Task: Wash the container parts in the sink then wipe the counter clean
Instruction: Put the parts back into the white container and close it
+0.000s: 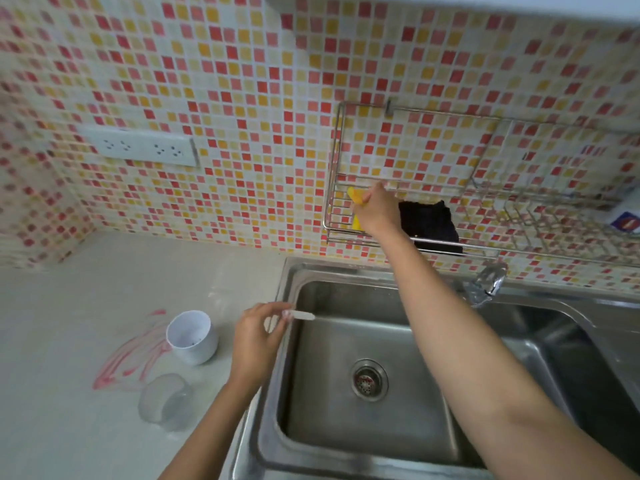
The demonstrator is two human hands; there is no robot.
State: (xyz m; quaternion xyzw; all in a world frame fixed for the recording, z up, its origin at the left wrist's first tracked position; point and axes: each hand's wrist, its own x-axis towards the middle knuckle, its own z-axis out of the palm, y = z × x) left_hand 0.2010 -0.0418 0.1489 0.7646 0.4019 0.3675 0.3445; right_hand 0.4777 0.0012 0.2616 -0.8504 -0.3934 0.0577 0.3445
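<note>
The double-basin steel sink [346,296] has a brushed, dull sheen; the wire wall rack [398,112] is brighter metal. The small mosaic wall tiles [242,98] look glossy. By the sink edge of the smooth pale worktop [69,427], the white round plastic cup [197,351] looks matt and the clear plastic dome [166,400] faintly cloudy.

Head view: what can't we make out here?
Head view only.
1. Yellow sponge: mostly behind the right hand; grip unclear.
2. White piece pinched by the left hand: too small to identify.
3. Bottle: cut off by the right edge, label blurred.
4. Faucet: blurred; water flow unclear.
</note>
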